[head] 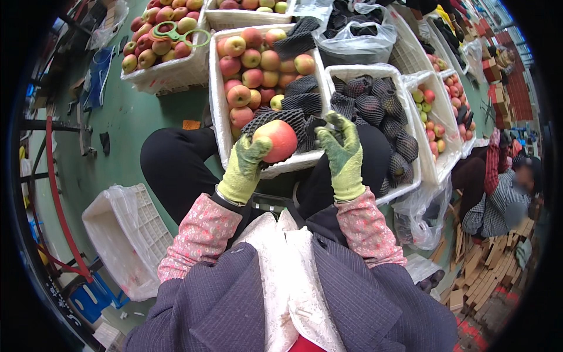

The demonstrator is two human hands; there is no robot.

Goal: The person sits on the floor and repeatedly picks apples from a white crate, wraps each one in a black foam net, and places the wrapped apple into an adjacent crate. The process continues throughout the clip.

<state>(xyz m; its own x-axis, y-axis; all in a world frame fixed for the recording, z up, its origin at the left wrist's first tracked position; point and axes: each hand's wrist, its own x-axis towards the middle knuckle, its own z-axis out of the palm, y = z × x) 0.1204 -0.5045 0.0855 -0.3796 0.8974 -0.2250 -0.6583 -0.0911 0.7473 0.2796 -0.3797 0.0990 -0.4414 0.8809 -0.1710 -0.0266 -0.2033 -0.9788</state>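
My left hand (247, 160), in a yellow-green glove, grips a red-and-yellow apple (278, 140) over the near edge of a lined white plastic crate (214, 88). My right hand (342, 147), gloved alike, has its fingers curled beside a black foam net sleeve (300, 121). Its fingertips meet the dark end of the netting; whether they pinch it cannot be told. Bare apples (253, 78) fill the crate's left part, and folded black net sleeves (301, 94) lie over its right part. To the right, another white crate (407, 185) holds several apples in black netting (368, 107).
A green ring sizing gauge (193, 37) lies on apples in the far-left crate (162, 72). A plastic bag of black netting (358, 42) stands beyond. At left, a white crate (151, 224) rests tipped on the floor. Another person (492, 211) sits at right near flattened cardboard (488, 264).
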